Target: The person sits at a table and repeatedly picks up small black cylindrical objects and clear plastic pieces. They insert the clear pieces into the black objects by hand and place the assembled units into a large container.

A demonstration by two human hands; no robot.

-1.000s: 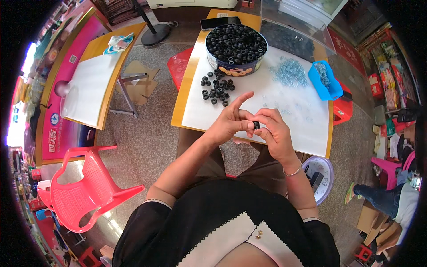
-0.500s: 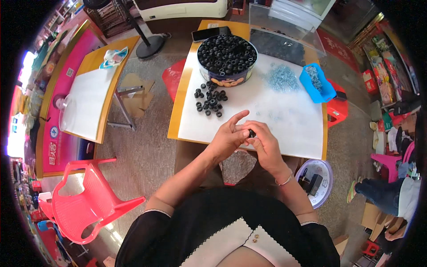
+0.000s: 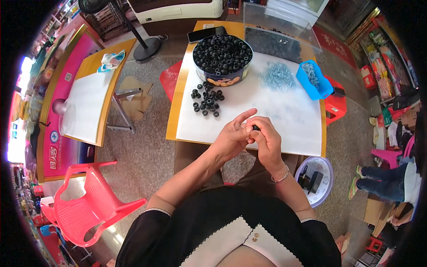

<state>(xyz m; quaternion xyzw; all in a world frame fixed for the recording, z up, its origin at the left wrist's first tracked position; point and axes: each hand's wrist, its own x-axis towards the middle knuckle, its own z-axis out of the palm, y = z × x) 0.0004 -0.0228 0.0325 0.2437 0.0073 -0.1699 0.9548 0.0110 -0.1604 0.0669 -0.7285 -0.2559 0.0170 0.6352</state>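
Near the table's front edge, my two hands meet around a small black ring-shaped piece (image 3: 255,127). My right hand (image 3: 268,141) pinches it between thumb and fingers. The thumb of my left hand (image 3: 230,137) presses against the same piece, while its index finger points outward. Ahead and to the left lies a loose group of black rings (image 3: 207,105). Behind them a round tin (image 3: 226,80) is heaped with more such rings. A pile of tiny clear bluish pieces (image 3: 278,76) spreads on the white table top (image 3: 289,135), beside a blue plastic tub (image 3: 321,89) holding similar pieces.
A phone (image 3: 207,34) and a clear plastic box (image 3: 280,40) lie at the table's far side. Below the right edge stands a purple-rimmed basin (image 3: 330,180). A pink chair (image 3: 89,200) and second table (image 3: 86,107) stand left. At right, a person (image 3: 387,182) is partly visible.
The view has shifted slightly, moving the table a little left in the picture. My hands stay together on the black ring, with small finger shifts. The person at right has changed stance.
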